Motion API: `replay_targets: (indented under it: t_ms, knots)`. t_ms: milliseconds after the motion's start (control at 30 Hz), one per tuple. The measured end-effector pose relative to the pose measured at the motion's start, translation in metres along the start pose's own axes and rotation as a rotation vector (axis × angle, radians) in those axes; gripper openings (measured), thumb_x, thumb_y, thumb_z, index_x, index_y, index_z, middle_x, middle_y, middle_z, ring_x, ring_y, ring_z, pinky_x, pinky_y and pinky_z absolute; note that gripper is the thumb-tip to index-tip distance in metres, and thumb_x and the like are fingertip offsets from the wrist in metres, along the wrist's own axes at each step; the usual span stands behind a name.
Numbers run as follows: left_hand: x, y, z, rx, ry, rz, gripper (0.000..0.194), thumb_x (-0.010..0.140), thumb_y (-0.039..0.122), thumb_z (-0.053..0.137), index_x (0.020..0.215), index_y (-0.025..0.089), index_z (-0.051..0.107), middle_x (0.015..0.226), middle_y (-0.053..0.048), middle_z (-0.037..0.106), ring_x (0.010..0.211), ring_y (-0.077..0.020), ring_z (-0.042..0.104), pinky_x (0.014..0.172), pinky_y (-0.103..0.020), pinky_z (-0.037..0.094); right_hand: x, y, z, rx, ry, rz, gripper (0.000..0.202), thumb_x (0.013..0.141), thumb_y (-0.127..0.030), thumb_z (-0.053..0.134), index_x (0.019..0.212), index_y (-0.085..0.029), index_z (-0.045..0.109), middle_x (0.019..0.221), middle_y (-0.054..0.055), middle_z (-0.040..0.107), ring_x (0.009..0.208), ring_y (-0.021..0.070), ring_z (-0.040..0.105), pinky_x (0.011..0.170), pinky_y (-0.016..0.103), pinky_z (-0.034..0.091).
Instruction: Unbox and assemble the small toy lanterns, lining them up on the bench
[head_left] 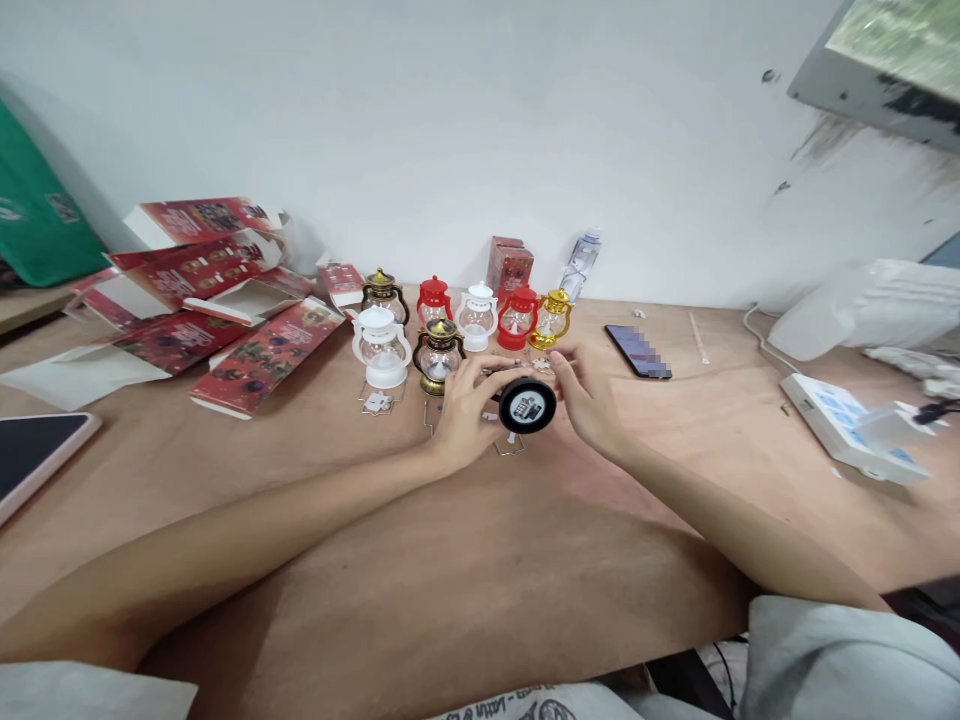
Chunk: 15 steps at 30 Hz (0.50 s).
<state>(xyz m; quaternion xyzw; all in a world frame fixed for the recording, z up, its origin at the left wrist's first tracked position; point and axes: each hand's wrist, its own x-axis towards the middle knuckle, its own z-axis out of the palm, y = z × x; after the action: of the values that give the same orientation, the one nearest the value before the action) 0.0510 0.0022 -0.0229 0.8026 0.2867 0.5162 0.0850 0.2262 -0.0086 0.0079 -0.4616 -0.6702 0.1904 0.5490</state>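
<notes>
A round black object [527, 405] with a pale disc on its face is gripped from the left by my left hand [471, 415], fingers curled over its top. Beside its upper right edge is my right hand [586, 402], fingers apart and thumb raised; no object shows in it. Behind my hands stand several small lanterns: white [385, 350], black and gold [437, 358], red [517, 318] and gold [551, 320]. Wire handles with small white parts [377, 402] lie in front of them, some partly hidden by my left hand.
Opened red boxes [262, 360] pile up at the left, near a tablet [45, 450]. An upright red box [510, 265] and a clear bottle [582, 264] stand by the wall. A phone [637, 350] and a white power strip [851, 425] lie at the right.
</notes>
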Motion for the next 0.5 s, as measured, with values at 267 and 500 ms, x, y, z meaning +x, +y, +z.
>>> replay_targets:
  t_ms: [267,500]
  knots:
    - [-0.001,0.004,-0.002,0.114,0.052,-0.081,0.037,0.076,0.023,0.068,0.113,0.024,0.062,0.107,-0.007,0.052,0.104,-0.0227,0.05,0.091,-0.039,0.037,-0.013,-0.024,-0.015,-0.556,0.046,-0.98,0.015,0.08,-0.015,0.062,0.092,-0.024,0.063,0.079,0.004,0.064,0.071,0.0168,0.057,0.061,0.03,0.044]
    - [-0.002,0.005,-0.001,0.166,0.075,-0.105,0.04,0.072,0.025,0.074,0.11,0.023,0.062,0.104,-0.006,0.049,0.102,-0.0215,0.05,0.091,-0.039,0.036,-0.005,-0.021,-0.017,-0.72,-0.039,-1.033,0.011,0.079,-0.013,0.061,0.087,-0.021,0.061,0.072,0.003,0.065,0.067,0.0168,0.053,0.06,0.03,0.044]
